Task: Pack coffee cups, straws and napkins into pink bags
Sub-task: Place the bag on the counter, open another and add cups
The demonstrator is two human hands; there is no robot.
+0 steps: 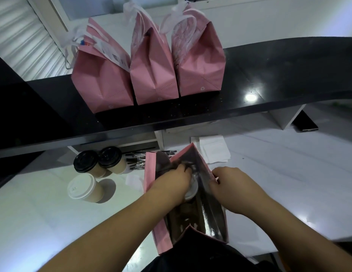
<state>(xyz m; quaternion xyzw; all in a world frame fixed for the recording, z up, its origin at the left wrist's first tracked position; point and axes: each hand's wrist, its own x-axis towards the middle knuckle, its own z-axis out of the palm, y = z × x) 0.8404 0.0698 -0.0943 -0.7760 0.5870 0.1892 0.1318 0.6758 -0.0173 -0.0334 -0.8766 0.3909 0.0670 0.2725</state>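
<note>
**Left hand deep in open bag, loose cups waiting on left side**

On far left of pale work surface (43, 222): one tan paper cup with white plastic lid (85, 188), upright, and just behind it two tan paper cups with black plastic lids (98, 160), touching each other. All three well apart from open bag, on left-hand side, so nearer to left hand than to right.

Just right of black-lidded cups: bundle of thin black wrapped straws (138, 160), long axis running left to right, partly hidden behind bag rim.

In middle: open pink paper bag with silver foil lining (214, 216), mouth facing up, long axis running away from body. Left hand (172, 180) reaching down inside, fingers curled over dark crumpled piece in far part of bag; what exactly is gripped, cannot tell. Just under wrist, inside bag, another tan paper cup with pale lid (190, 192), upright.

Right hand (229, 182) at right wall of bag, fingers bent over rim and pinching it, holding mouth open.

Further right, behind bag: flat stack of white paper napkins (213, 149), near right hand.

Above, on raised black glossy counter (269, 79): three closed pink paper bags with white handles (151, 61), side by side.

Probably next: fetching cup from left, then straws and napkins.
</note>
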